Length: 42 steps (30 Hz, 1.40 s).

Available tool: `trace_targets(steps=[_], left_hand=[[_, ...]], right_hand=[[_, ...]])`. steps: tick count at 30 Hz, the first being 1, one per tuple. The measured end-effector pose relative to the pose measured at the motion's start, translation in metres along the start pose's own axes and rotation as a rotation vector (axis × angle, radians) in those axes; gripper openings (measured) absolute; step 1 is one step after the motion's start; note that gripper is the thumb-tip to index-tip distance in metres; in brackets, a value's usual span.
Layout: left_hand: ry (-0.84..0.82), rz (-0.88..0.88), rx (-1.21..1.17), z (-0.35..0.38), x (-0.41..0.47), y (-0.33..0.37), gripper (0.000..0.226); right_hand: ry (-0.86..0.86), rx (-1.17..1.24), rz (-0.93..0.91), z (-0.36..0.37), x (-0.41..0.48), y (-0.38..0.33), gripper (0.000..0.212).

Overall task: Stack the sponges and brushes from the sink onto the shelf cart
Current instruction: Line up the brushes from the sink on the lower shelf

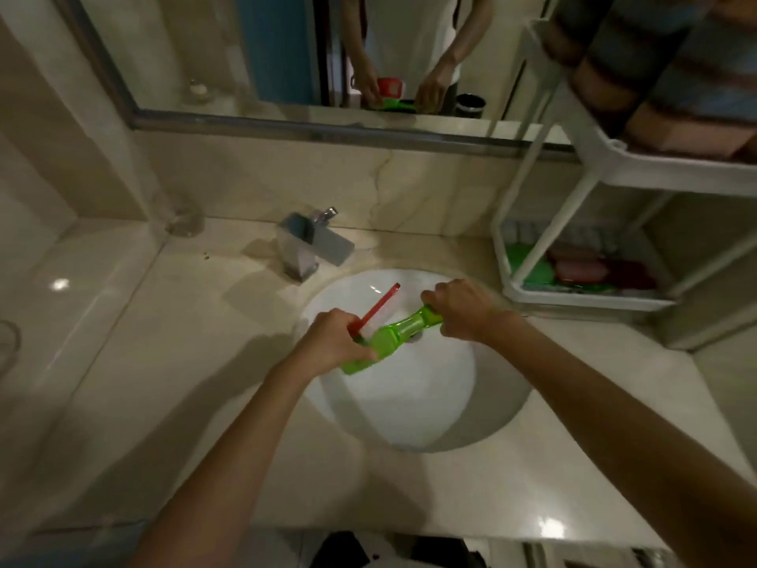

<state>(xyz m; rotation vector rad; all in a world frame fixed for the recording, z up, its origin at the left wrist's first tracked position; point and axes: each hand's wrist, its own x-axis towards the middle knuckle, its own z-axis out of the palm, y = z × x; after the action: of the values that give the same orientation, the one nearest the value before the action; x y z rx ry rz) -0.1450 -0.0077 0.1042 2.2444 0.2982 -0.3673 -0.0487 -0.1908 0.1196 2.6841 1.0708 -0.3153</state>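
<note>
The green brush (393,338) hangs over the sink (409,403) bowl. The right hand (463,309) curls its fingers round the narrow end. The left hand (332,342), fingers curled, holds its wide end together with a red brush (379,307), which slants toward the faucet (307,248) behind the sink. The shelf cart (573,299) stands right of the sink, with green, pink and red items on its lower tier.

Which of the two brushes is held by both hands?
The green brush: the left hand grips its wide end, the right hand its narrow end. The thin red brush sits in the left hand alone.
</note>
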Motion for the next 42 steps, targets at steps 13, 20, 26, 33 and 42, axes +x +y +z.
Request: trace_targets(steps=[13,20,26,33,42], left_hand=[[-0.192,-0.073,-0.438,0.166,0.029,0.158,0.022],[-0.139,-0.120,-0.764,0.224,0.058,0.231,0.020],[-0.043,-0.102,-0.826,0.235,0.082,0.259,0.022],[0.014,-0.106,-0.756,0.221,0.107,0.250,0.015],[-0.027,-0.041,-0.592,0.209,0.126,0.244,0.027]], right_hand=[[0.896,1.249,0.518,0.085,-0.139,0.145,0.046],[0.505,1.746,0.492,0.101,-0.168,0.197,0.028],[0.434,1.873,0.584,0.105,-0.156,0.218,0.037],[0.570,1.777,0.866,0.101,-0.120,0.263,0.044],[0.316,1.451,0.889,0.109,-0.075,0.302,0.044]])
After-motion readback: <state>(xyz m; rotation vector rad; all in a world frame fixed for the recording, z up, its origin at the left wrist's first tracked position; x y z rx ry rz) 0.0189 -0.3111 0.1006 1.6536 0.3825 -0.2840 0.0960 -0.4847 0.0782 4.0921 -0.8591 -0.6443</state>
